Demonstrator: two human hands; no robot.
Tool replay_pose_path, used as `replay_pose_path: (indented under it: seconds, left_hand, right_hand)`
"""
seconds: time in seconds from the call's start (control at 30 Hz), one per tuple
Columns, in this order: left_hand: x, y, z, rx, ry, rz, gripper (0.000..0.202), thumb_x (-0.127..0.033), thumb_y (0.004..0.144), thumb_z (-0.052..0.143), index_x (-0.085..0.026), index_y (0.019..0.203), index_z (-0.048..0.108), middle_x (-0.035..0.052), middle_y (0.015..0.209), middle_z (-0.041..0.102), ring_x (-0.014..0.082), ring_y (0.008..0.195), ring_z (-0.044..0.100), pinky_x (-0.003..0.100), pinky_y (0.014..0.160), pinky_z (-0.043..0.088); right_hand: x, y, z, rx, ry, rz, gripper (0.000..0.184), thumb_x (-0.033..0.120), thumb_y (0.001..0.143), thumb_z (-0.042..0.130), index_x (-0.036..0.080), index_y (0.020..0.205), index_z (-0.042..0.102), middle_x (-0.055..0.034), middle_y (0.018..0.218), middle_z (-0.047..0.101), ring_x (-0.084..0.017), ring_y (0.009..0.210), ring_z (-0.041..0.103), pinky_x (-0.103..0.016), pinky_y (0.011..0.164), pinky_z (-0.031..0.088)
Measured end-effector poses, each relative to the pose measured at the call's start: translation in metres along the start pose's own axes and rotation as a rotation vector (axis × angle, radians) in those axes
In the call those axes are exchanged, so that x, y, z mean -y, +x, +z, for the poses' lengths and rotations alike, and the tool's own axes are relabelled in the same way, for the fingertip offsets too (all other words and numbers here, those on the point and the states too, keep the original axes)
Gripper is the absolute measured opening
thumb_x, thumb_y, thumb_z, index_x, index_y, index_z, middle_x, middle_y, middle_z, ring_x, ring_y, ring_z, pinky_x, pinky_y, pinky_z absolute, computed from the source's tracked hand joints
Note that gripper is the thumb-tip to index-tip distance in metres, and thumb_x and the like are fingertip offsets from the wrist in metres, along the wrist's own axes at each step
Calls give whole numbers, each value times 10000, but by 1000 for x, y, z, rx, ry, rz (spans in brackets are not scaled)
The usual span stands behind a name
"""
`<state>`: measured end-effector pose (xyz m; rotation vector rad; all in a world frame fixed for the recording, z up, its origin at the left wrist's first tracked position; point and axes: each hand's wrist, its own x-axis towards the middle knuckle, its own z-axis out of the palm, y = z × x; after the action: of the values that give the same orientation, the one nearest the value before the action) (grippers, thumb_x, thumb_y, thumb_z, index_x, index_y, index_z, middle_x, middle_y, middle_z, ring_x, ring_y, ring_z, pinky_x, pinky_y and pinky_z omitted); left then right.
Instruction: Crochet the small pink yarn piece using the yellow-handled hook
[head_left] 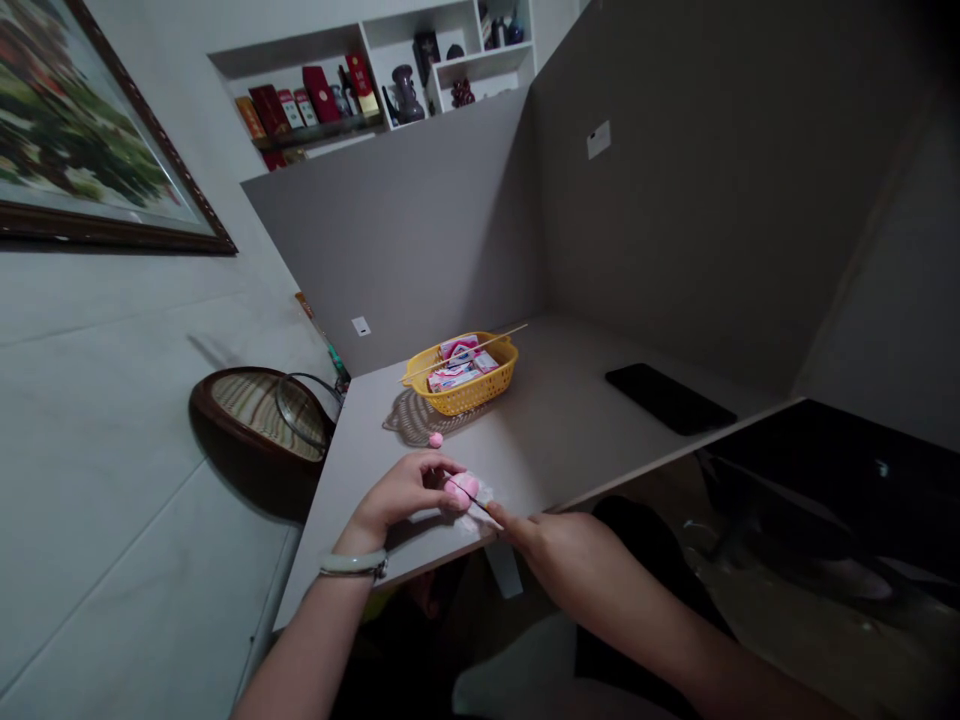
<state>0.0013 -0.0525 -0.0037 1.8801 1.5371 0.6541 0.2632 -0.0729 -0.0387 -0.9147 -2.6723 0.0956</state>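
My left hand (401, 490) curls over a soft pink lump (461, 491), probably modelling clay, and holds it down on a crumpled white sheet (486, 498). My right hand (540, 545) pinches a thin dark stick tool (476, 504), whose tip meets the lump. A small pink ball (436, 440) lies on the pale table (525, 450), just beyond my left fingers. A jade-like bangle (354, 565) circles my left wrist.
A yellow plastic basket (465, 395) holding pink-and-white packets and a wooden skewer (480, 352) stands beyond my hands. A black tablet (670, 398) lies to the right. Grey panels wall the table's back and right; its front edge runs close to my hands.
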Motion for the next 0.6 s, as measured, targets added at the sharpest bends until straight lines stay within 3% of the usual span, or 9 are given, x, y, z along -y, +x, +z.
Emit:
replay_pose_path:
  seconds: [0.13,0.33,0.5,0.6]
  left_hand:
    - [0,0,1,11,-3,3,470,-349,632,833,-172,1056,738,53,971,692,200,893,601,307,800,460]
    - [5,1,1,-12,-12,29,473,-339,619,836,-169,1049,739,48,966,690,194,887,596,298,794,459]
    - [5,0,2,12,-57,9,488,-329,610,837,-172,1062,742,39,921,687,179,834,578,282,741,448]
    - [1,0,3,21,-69,-16,492,-313,597,838,-165,1056,741,30,871,689,169,791,573,278,714,437]
  right_hand:
    - [-2,-12,1,-10,-4,14,658,-7,829,429,212,1447,480,-34,849,751,-163,641,679,-268,507,311]
    - [5,11,10,-17,-72,27,658,65,849,472,222,1486,430,-34,739,739,-153,540,640,-248,463,279]
    - [-5,-10,7,-63,7,-23,650,44,849,413,243,1465,460,-40,796,751,-162,603,669,-231,516,369]
    - [-2,-8,6,-48,-14,-14,642,32,845,406,222,1454,474,-49,818,755,-175,622,683,-242,503,371]
